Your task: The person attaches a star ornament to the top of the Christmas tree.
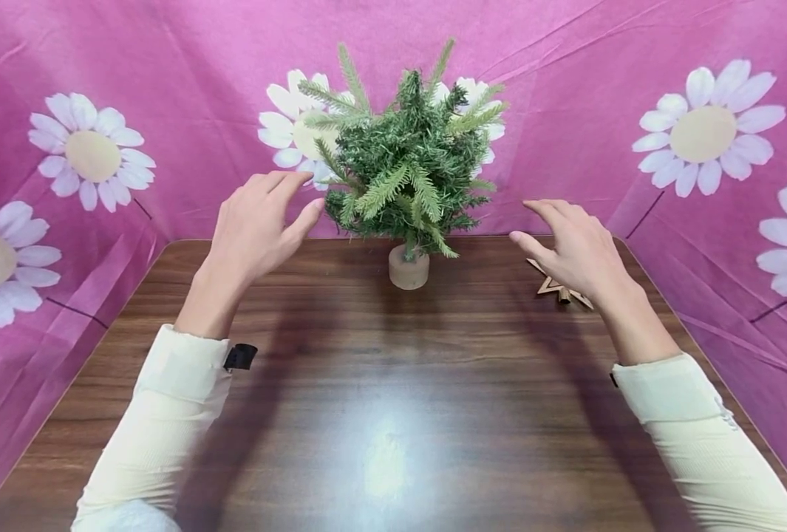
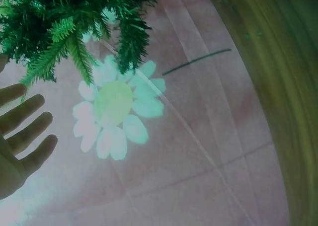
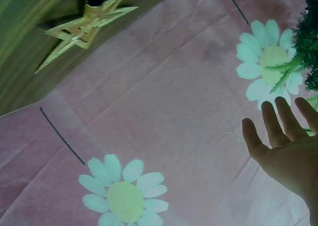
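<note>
A small artificial Christmas tree point(image 1: 411, 159) stands upright on its round wooden base point(image 1: 409, 267) near the back of the table. My left hand point(image 1: 260, 222) is raised at the tree's left side, fingers extended toward the branches and holding nothing. Over on the right, my right hand point(image 1: 576, 247) hovers with loosely spread fingers, also holding nothing, a gap between it and the tree. Below that hand a gold star tree topper point(image 1: 553, 287) lies on the table, partly covered by the hand in the head view. The right wrist view shows the star point(image 3: 82, 30) with its tube-like socket.
The brown wood-grain table point(image 1: 326, 414) ends at the back against a pink cloth point(image 1: 553, 44) printed with white daisies. The same cloth walls in the left and right sides. A black strap end point(image 1: 241, 357) sticks out at the left cuff.
</note>
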The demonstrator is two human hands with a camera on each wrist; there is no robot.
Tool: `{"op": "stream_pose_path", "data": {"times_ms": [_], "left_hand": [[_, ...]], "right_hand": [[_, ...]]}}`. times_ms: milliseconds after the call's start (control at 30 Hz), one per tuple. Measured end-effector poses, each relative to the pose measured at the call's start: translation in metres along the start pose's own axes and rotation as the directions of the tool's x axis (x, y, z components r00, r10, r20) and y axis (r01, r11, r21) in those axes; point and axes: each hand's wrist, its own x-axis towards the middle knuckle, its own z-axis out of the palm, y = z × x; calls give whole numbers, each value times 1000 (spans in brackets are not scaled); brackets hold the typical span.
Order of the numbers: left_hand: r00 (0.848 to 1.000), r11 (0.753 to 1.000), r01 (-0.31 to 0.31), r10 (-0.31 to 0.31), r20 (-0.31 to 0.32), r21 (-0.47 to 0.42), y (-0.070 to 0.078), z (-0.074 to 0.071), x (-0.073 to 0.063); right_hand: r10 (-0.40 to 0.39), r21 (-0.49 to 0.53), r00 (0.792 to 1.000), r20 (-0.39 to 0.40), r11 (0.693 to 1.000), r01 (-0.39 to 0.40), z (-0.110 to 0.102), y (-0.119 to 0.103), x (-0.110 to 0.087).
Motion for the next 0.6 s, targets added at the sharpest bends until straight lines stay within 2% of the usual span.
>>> {"op": "stream_pose_path", "data": {"times_ms": [167, 333, 600], "left_hand": [[997, 995, -57, 51, -62, -87, 6, 1, 9], [982, 981, -138, 117, -146, -139, 12, 0, 19], [969, 967, -194, 163, -184, -166, 21, -7, 34]], "right_hand": [[22, 37, 999, -24, 999, -21, 4, 8, -3], [12, 123, 999, -53, 992, -6, 10, 21, -5], [52, 133, 997, -62, 990, -43, 20, 37, -10]]}}
